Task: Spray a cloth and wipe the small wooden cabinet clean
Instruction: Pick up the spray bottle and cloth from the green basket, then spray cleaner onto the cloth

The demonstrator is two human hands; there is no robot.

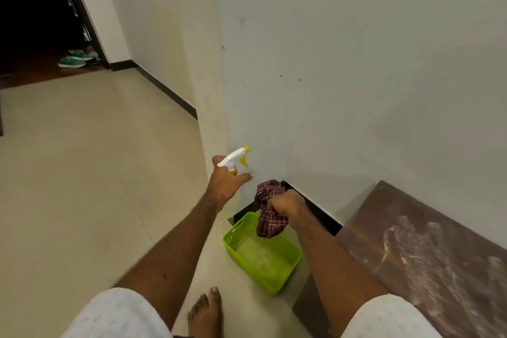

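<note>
Head view: a person is standing by a wall corner, looking down over both forearms toward the floor.
Spray bottle (234,159): its white head with yellow nozzle and trigger is showing above the left hand; the body is hiding behind that hand.
Left hand (226,184): it is gripping the bottle at the neck with the thumb and lower fingers curling round it, while the forefinger is stretching straight out beneath the trigger and not pressing it.
Cloth (270,217): dark red and checked, it is hanging bunched from the right hand, lower than the nozzle and to its right, apart from it.
Right hand (288,207): its fingers are clenching into a fist round the middle of the cloth.
Cabinet (428,255): the brown wooden top is sitting at lower right against the wall, showing whitish dusty smears; neither hand is touching it.
Handling, cloth: it is looking soft, light and limp, so a bunched fist grip probably suits spraying, and a flatter pad under the palm would likely wipe better.
Handling, bottle: it is looking like rigid, light plastic; the neck is the sensible hold, with a finger free for the trigger.
Step judged: spraying appears about to begin, with wiping not yet started.
Nearby: a green basket (247,266) is lying on the floor beneath the cloth.
</note>
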